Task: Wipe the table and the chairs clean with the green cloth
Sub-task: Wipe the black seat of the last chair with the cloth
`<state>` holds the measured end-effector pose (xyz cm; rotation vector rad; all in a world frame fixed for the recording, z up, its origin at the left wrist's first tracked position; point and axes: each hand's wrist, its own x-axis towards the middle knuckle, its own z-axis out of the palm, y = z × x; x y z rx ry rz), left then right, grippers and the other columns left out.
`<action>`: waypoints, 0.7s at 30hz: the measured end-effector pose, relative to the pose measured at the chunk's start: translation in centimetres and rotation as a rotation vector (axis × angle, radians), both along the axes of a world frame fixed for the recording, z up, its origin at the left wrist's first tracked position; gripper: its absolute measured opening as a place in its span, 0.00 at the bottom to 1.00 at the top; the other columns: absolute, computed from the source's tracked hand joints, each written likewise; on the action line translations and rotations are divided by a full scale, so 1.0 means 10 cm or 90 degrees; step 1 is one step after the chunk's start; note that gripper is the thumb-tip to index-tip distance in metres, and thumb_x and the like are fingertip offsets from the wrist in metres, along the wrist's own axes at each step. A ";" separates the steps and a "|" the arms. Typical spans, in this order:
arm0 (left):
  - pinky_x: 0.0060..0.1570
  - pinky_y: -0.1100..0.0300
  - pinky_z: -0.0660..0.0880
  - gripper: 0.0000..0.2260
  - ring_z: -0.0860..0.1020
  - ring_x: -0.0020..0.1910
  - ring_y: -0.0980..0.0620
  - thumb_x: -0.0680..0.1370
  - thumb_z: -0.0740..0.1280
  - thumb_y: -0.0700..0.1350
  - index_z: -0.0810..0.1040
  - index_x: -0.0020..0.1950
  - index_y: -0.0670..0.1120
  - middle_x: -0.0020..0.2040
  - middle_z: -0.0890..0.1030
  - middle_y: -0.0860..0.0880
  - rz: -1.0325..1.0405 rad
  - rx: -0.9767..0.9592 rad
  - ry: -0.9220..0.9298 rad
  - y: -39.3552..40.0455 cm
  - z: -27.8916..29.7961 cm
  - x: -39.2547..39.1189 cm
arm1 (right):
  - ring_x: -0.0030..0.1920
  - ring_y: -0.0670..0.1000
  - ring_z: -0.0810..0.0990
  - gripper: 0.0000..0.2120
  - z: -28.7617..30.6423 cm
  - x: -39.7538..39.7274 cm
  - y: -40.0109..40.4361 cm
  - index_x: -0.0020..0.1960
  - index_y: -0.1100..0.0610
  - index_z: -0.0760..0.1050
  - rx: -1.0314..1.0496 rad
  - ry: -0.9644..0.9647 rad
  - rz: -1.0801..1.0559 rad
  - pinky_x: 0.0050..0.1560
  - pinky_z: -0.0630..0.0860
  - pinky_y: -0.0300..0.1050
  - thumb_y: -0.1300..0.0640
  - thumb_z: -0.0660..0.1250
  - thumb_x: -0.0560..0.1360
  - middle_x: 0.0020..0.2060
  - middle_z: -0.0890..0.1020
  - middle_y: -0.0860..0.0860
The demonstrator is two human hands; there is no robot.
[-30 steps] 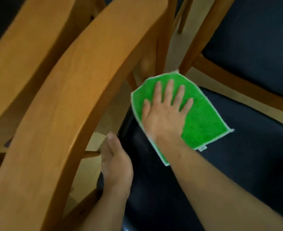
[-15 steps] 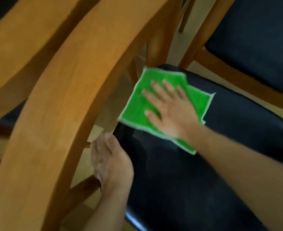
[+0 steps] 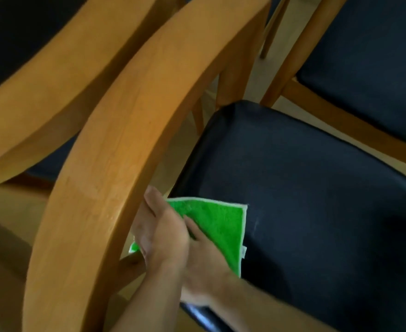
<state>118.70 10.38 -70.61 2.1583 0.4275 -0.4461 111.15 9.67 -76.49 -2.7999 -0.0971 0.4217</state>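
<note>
The green cloth lies flat on the near left part of the black chair seat. My right hand presses on it with straight fingers pointing up and left; the hand is blurred. My left hand sits at the seat's left edge, on top of the cloth's left side and over my right fingertips. A scrap of green shows below it. Its fingers dip between the seat and the wooden backrest, so I cannot make out its grip.
A second chair with a black seat and wooden frame stands at the upper right. Another curved wooden backrest crosses the upper left. Pale floor shows between the chairs.
My right hand has dragged the cloth from the seat's far corner down to the near left edge, up against my left hand. The left hand has stayed at the seat edge.
</note>
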 end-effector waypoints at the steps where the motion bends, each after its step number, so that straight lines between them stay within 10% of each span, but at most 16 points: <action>1: 0.68 0.49 0.64 0.20 0.70 0.67 0.47 0.82 0.51 0.58 0.70 0.70 0.54 0.69 0.72 0.49 0.013 -0.011 -0.003 -0.02 -0.01 0.00 | 0.77 0.54 0.54 0.29 -0.04 0.06 -0.19 0.73 0.46 0.67 -0.010 -0.015 0.018 0.74 0.51 0.59 0.40 0.62 0.73 0.72 0.69 0.46; 10: 0.58 0.62 0.60 0.20 0.68 0.67 0.52 0.83 0.54 0.53 0.66 0.74 0.49 0.72 0.70 0.47 0.081 -0.081 0.012 -0.08 -0.01 0.04 | 0.77 0.60 0.41 0.27 -0.12 0.79 -1.19 0.78 0.46 0.53 -0.102 -0.026 -0.540 0.72 0.38 0.62 0.43 0.44 0.80 0.79 0.49 0.51; 13: 0.55 0.65 0.56 0.19 0.65 0.66 0.48 0.83 0.54 0.42 0.63 0.74 0.42 0.70 0.68 0.42 0.072 -0.098 0.057 -0.03 0.03 0.02 | 0.75 0.63 0.36 0.30 -0.10 0.43 -0.28 0.78 0.47 0.50 -0.076 -0.026 -0.395 0.69 0.34 0.66 0.42 0.45 0.77 0.78 0.47 0.53; 16: 0.51 0.67 0.59 0.19 0.67 0.63 0.51 0.84 0.51 0.49 0.68 0.70 0.43 0.61 0.73 0.44 0.025 -0.045 0.028 -0.01 0.08 0.00 | 0.76 0.61 0.50 0.33 -0.03 -0.25 0.30 0.76 0.50 0.58 -0.036 -0.031 -0.209 0.72 0.54 0.66 0.41 0.55 0.73 0.76 0.59 0.51; 18: 0.57 0.65 0.61 0.22 0.69 0.67 0.47 0.83 0.51 0.55 0.70 0.70 0.46 0.67 0.73 0.45 0.011 -0.022 -0.019 -0.03 0.10 0.02 | 0.75 0.57 0.60 0.29 0.00 -0.67 0.31 0.72 0.46 0.63 -0.012 -0.001 -0.115 0.69 0.66 0.63 0.42 0.58 0.72 0.74 0.64 0.48; 21: 0.71 0.53 0.60 0.22 0.68 0.70 0.48 0.82 0.53 0.58 0.70 0.72 0.50 0.72 0.70 0.47 0.029 -0.029 -0.024 -0.04 0.07 0.02 | 0.75 0.54 0.61 0.27 -0.05 -0.94 -0.15 0.73 0.41 0.63 0.001 -0.018 -0.034 0.73 0.56 0.58 0.41 0.58 0.75 0.75 0.63 0.45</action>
